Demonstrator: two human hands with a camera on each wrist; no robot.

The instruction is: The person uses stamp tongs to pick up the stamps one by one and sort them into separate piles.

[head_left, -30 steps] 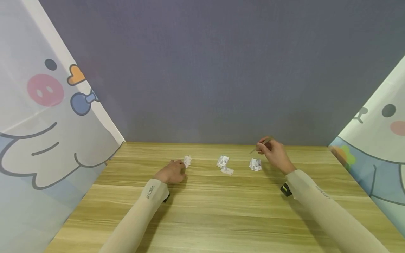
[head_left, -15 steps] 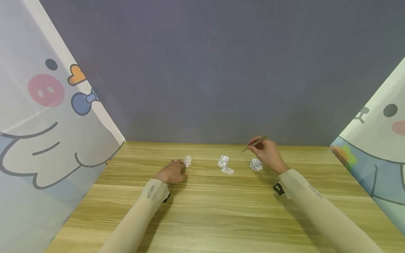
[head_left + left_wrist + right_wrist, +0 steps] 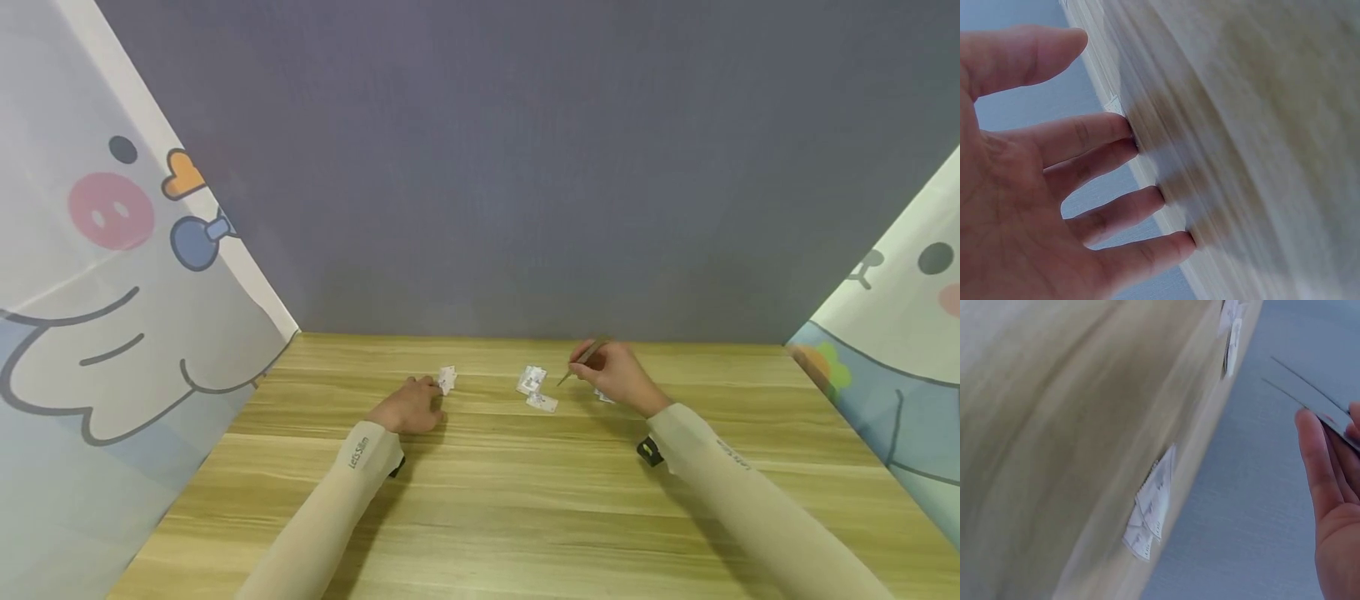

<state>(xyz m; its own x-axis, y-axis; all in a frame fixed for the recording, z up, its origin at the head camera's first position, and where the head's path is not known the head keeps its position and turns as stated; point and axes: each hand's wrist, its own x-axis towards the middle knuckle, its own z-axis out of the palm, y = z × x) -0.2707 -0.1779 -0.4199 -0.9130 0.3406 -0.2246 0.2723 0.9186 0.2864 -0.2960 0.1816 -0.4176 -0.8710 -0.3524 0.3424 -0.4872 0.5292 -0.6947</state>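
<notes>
the right hand point(image 3: 621, 377) pinches tweezers point(image 3: 591, 354), their tips parted on nothing, near the middle paper slips point(image 3: 531, 381) on the table point(image 3: 480, 500); the left hand point(image 3: 408, 407), fingers extended, rests by the left slips point(image 3: 447, 379) — likely light, thin, easily creased — best nipped at a free edge
</notes>
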